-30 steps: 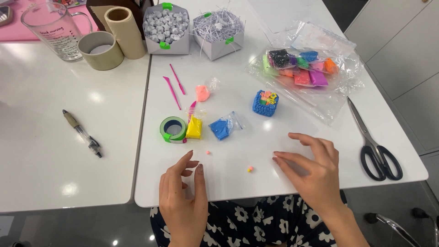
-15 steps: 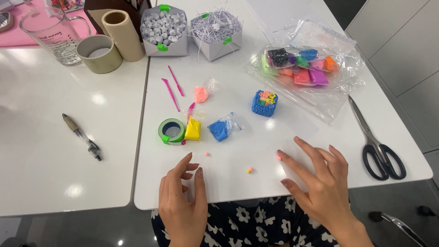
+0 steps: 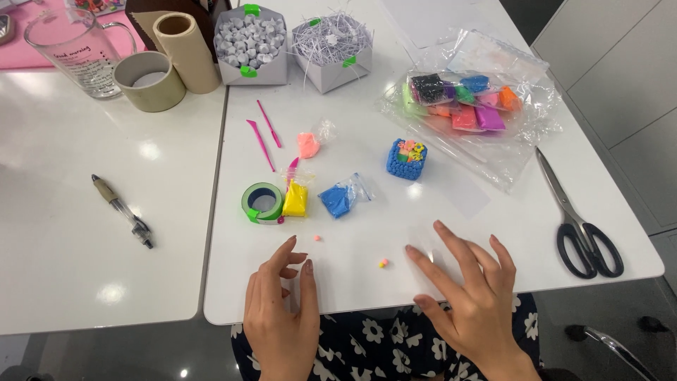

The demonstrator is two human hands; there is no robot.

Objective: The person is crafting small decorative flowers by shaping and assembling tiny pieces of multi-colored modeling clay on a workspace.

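My left hand (image 3: 281, 310) rests at the near edge of the white table (image 3: 451, 212), fingers loosely curled, holding nothing. My right hand (image 3: 474, 293) lies flat to its right with fingers spread, empty. Between them sits a tiny orange and yellow clay bit (image 3: 383, 263); a smaller pink bit (image 3: 316, 238) lies above my left hand. Further out are a green tape roll (image 3: 261, 202), a yellow clay block (image 3: 295, 200), blue clay in a clear bag (image 3: 341, 197), pink clay (image 3: 308, 144) and a small blue clay basket (image 3: 405, 159).
Black scissors (image 3: 578, 219) lie at the right edge. A clear bag of coloured clay (image 3: 469, 102) sits far right. Two pink sticks (image 3: 262, 137), two paper boxes (image 3: 293, 46), two tape rolls (image 3: 166, 67), a glass mug (image 3: 70, 49) and a pen (image 3: 123, 211) lie left and behind.
My right hand has slid back toward the near edge and spread flat. My left hand has barely moved.
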